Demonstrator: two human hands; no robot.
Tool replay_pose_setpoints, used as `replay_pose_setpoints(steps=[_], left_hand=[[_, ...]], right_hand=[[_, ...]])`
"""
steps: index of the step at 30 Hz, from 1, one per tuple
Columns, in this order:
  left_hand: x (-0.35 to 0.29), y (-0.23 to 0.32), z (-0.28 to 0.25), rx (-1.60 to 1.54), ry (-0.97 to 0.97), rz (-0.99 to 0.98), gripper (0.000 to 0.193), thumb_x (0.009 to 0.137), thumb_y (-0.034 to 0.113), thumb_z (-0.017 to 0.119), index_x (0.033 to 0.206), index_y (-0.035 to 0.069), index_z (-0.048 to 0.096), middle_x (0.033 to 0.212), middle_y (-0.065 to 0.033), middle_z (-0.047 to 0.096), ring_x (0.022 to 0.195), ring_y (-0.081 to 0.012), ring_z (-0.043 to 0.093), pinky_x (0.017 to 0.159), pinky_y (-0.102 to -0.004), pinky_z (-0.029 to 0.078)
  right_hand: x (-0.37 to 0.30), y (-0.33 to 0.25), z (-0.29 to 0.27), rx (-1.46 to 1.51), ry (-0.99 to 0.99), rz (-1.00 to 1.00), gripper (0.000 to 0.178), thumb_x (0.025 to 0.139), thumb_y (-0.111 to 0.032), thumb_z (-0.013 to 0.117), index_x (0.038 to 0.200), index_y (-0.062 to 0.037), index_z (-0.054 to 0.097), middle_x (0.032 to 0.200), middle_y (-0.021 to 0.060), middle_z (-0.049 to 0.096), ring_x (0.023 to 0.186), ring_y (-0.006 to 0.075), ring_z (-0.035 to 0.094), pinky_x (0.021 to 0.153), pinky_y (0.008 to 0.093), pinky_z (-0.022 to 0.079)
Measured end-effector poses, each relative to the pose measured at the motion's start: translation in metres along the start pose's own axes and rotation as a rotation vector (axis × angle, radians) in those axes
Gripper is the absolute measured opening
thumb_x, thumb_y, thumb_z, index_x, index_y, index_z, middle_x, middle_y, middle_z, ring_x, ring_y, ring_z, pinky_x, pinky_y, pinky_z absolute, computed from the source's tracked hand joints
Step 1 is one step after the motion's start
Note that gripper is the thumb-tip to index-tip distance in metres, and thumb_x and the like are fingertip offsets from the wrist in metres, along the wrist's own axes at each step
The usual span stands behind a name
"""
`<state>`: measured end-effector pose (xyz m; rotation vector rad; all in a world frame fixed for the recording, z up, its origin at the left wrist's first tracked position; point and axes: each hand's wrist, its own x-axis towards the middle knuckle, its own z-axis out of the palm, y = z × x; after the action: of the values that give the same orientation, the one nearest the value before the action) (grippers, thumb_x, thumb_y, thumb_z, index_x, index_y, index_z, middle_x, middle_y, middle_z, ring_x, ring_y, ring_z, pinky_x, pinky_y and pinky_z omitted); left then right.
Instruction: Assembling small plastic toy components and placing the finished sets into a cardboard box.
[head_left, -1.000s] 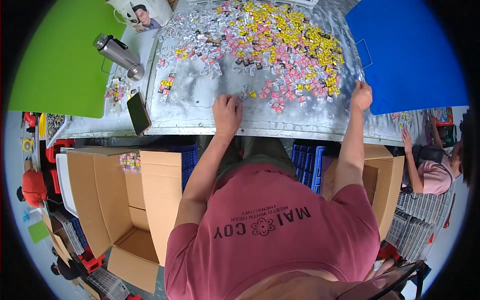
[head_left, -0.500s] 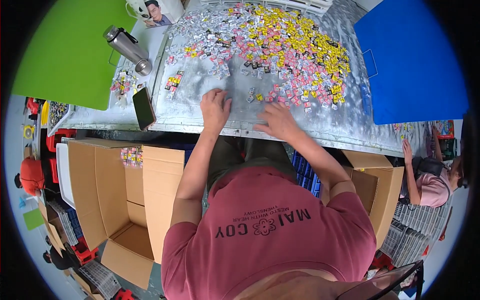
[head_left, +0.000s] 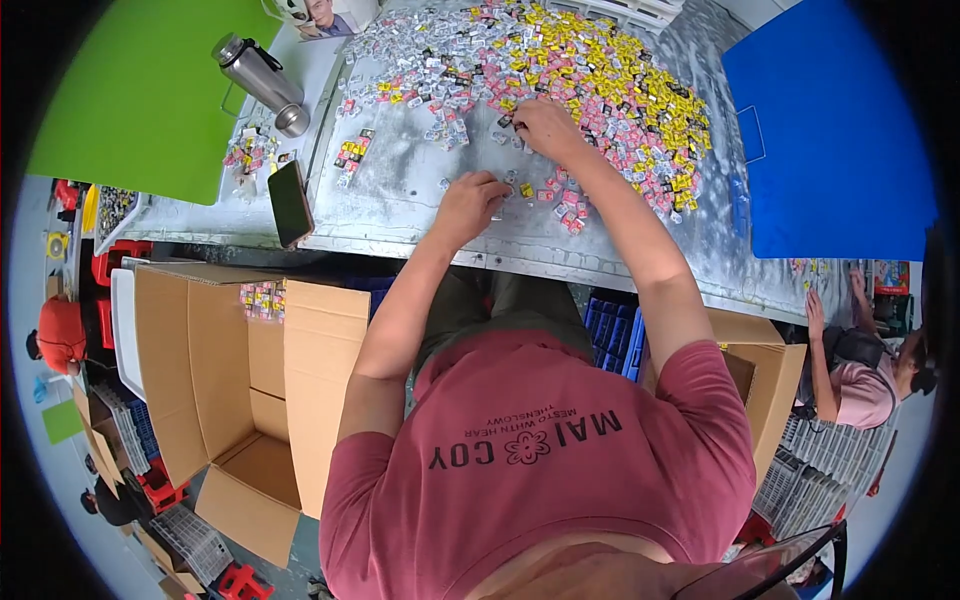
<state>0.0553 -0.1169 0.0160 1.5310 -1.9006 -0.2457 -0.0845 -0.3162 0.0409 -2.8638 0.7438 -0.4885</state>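
Over a grey table (head_left: pixel 385 215), the left hand (head_left: pixel 472 208) curls just left of a small yellow piece (head_left: pixel 526 190), closer to it than the right hand (head_left: pixel 547 128), bent above the scattered mixed pieces (head_left: pixel 650 110), though whether either's curled fingers pinch anything cannot be told.
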Motion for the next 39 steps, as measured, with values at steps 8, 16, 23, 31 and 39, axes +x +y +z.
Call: replay_pose_setpoints(steps=[8, 16, 23, 31, 39], left_hand=[[0.008, 0.011, 0.002, 0.06, -0.093, -0.093, 0.026, 0.082, 0.008, 0.07, 0.107, 0.012, 0.074, 0.094, -0.0087, 0.066, 0.091, -0.0323, 0.066, 0.078, -0.0441, 0.055], [0.007, 0.014, 0.011, -0.012, -0.016, -0.147, 0.027, 0.078, 0.011, 0.075, 0.104, 0.007, 0.07, 0.101, -0.0109, 0.064, 0.091, -0.0328, 0.067, 0.08, -0.0439, 0.055], [0.011, 0.017, 0.019, -0.079, 0.002, -0.207, 0.029, 0.077, 0.012, 0.077, 0.104, 0.006, 0.069, 0.097, -0.0129, 0.064, 0.089, -0.0341, 0.066, 0.079, -0.0438, 0.054], [0.009, 0.017, 0.02, -0.084, 0.014, -0.231, 0.03, 0.078, 0.009, 0.075, 0.108, 0.006, 0.072, 0.094, -0.0139, 0.068, 0.086, -0.0351, 0.067, 0.078, -0.0442, 0.054], [0.003, 0.018, 0.016, -0.116, 0.024, -0.236, 0.032, 0.079, 0.003, 0.073, 0.111, 0.004, 0.072, 0.092, -0.0161, 0.069, 0.087, -0.0364, 0.067, 0.08, -0.045, 0.055]], right_hand=[[0.002, 0.007, 0.011, -0.026, 0.036, -0.161, 0.016, 0.078, -0.009, 0.069, 0.093, -0.0098, 0.072, 0.097, 0.0086, 0.069, 0.102, 0.0284, 0.065, 0.091, 0.0444, 0.05], [-0.04, -0.022, -0.035, 0.417, -0.094, 0.003, 0.027, 0.074, -0.009, 0.071, 0.101, -0.0065, 0.072, 0.098, 0.0113, 0.068, 0.093, 0.0312, 0.067, 0.079, 0.0432, 0.054], [-0.079, -0.038, -0.043, 0.224, -0.258, -0.051, 0.027, 0.075, -0.009, 0.07, 0.103, -0.007, 0.072, 0.099, 0.0105, 0.066, 0.102, 0.0313, 0.065, 0.089, 0.0449, 0.051], [-0.085, -0.042, -0.025, 0.192, -0.289, -0.057, 0.023, 0.08, -0.014, 0.071, 0.102, -0.006, 0.069, 0.105, 0.01, 0.062, 0.107, 0.0317, 0.061, 0.089, 0.0457, 0.048], [-0.091, -0.045, -0.002, 0.315, -0.122, -0.04, 0.026, 0.076, -0.013, 0.078, 0.099, -0.0063, 0.069, 0.1, 0.0103, 0.061, 0.098, 0.0334, 0.062, 0.085, 0.0472, 0.049]])
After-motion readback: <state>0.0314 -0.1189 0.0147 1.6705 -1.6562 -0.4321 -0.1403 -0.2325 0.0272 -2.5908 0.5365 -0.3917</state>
